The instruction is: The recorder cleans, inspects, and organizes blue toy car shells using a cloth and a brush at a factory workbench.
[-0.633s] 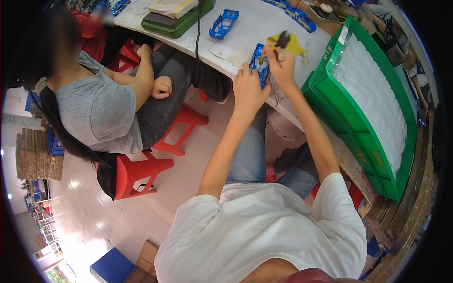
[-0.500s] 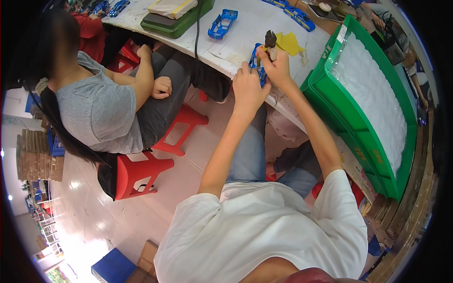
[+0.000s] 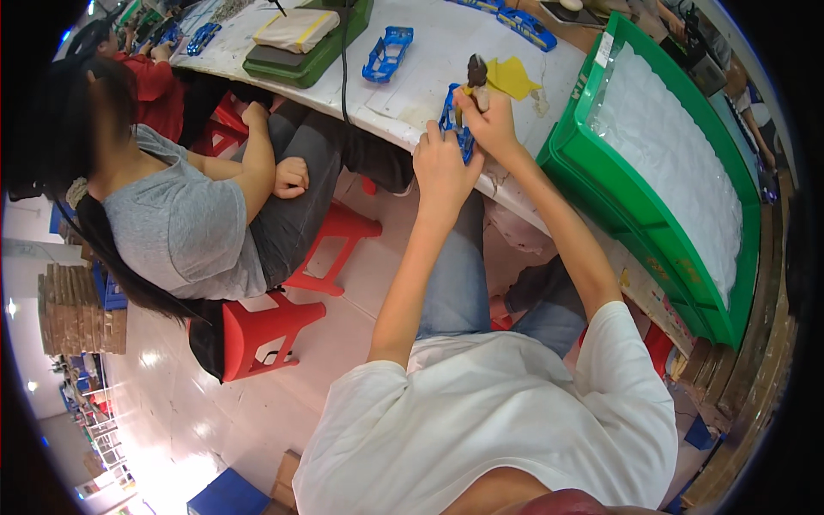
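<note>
Both hands are working at the near edge of the white worktop [image 3: 446, 51], just left of the green crate [image 3: 639, 202], which serves here as the landmark. The left hand [image 3: 442, 167] is closing its fingers around a blue plastic frame part [image 3: 453, 124], holding it upright right over the worktop's edge, so the part is sitting between the two hands and close beside the crate's near left corner. The right hand [image 3: 491, 124] is gripping a small pair of cutters [image 3: 476, 73], its fingers wrapped around the handles while the dark head is pointing up above the blue part; whether the blades are touching the part cannot be told. A yellow cloth [image 3: 513, 77] is lying on the worktop just behind the hands, between them and the crate's long left wall. Further left of the crate, another blue frame part [image 3: 388, 53] is lying flat with bare worktop around it, and beyond that a green scale-like tray [image 3: 309, 43] is carrying a pale block, with a black cable running down over the worktop's edge. The crate is filling the right end of the worktop, leaving the hands only a narrow strip beside it. Well left of the crate, a seated person in a grey shirt [image 3: 184, 227] is occupying a red stool [image 3: 270, 322], with open floor between that stool and the wearer's knees.
</note>
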`<state>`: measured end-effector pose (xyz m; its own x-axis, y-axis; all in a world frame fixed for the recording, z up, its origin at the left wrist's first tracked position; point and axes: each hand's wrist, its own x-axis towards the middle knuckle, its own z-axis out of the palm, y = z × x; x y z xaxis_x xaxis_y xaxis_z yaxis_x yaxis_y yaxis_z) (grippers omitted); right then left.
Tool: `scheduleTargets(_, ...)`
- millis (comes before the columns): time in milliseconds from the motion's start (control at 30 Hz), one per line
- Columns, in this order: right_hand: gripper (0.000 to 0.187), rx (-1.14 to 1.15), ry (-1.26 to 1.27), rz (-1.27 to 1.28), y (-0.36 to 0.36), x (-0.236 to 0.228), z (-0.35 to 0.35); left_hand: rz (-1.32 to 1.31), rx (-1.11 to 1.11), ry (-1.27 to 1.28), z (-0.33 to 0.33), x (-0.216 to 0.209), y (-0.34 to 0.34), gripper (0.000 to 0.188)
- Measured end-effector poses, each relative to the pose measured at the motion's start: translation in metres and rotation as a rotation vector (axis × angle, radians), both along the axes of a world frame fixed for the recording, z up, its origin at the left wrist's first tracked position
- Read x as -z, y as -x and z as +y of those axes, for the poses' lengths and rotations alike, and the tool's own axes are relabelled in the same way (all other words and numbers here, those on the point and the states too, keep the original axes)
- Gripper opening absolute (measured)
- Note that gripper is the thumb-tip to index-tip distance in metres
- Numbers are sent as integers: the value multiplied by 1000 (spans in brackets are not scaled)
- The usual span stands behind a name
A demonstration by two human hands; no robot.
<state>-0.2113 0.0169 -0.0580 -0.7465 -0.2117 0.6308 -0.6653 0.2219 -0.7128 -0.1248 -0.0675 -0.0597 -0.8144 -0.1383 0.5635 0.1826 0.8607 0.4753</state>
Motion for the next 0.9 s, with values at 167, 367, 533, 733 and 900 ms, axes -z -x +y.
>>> scheduleTargets(167, 25, -29, 262, 32, -10, -22, -9, -9, -7, -11, -4, 3, 0, 27)
scheduleTargets(367, 25, -1, 77, 49, -2, -5, -6, -57, 7, 3, -4, 1, 2, 29)
scheduleTargets(533, 23, 15, 79, 45, -3, -1, -4, -32, -2, 32, 0, -2, 0, 29)
scheduleTargets(733, 16, 157, 303, 83, -4, -27, -3, -4, 2, -3, -5, 4, -5, 30)
scheduleTargets(900, 28, 524, -63, 188, 8, -29, 9, 39, -13, -37, -10, 6, -10, 32)
